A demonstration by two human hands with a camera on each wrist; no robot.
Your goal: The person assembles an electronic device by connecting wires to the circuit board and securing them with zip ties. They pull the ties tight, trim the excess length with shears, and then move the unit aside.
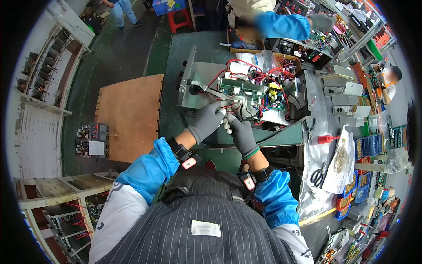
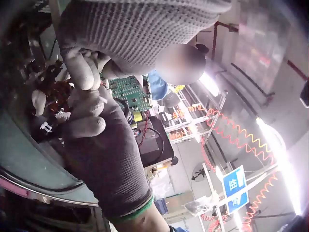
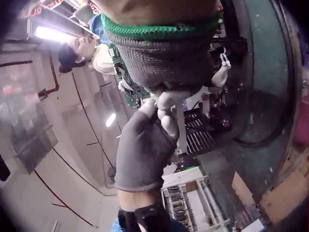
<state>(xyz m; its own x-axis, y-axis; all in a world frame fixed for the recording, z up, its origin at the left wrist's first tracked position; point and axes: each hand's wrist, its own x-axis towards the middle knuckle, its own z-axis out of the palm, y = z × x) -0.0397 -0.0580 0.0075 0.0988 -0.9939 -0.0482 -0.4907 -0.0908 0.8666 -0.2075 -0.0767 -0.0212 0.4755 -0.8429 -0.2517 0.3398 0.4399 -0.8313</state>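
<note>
Both hands wear grey gloves with pale fingertips and meet at the near edge of an opened metal chassis (image 1: 204,72). The left hand (image 1: 208,121) pinches something small among thin wires; what it is cannot be made out. Close beside it, the right hand (image 1: 242,135) has thumb and fingers curled together at the same spot, also on a small part hidden by the fingertips. In the right wrist view the fingertips of the left hand (image 3: 147,150) and right hand (image 3: 164,63) touch. A green circuit board (image 1: 241,89) with white connectors lies just beyond them.
Pliers (image 1: 310,130), a red bottle (image 1: 326,139) and black scissors (image 1: 318,176) lie right of the green table (image 1: 176,53). Blue parts bins (image 1: 363,180) stand farther right. A wooden board (image 1: 132,114) is at the left. Another person's blue sleeve (image 1: 281,25) reaches in across the table.
</note>
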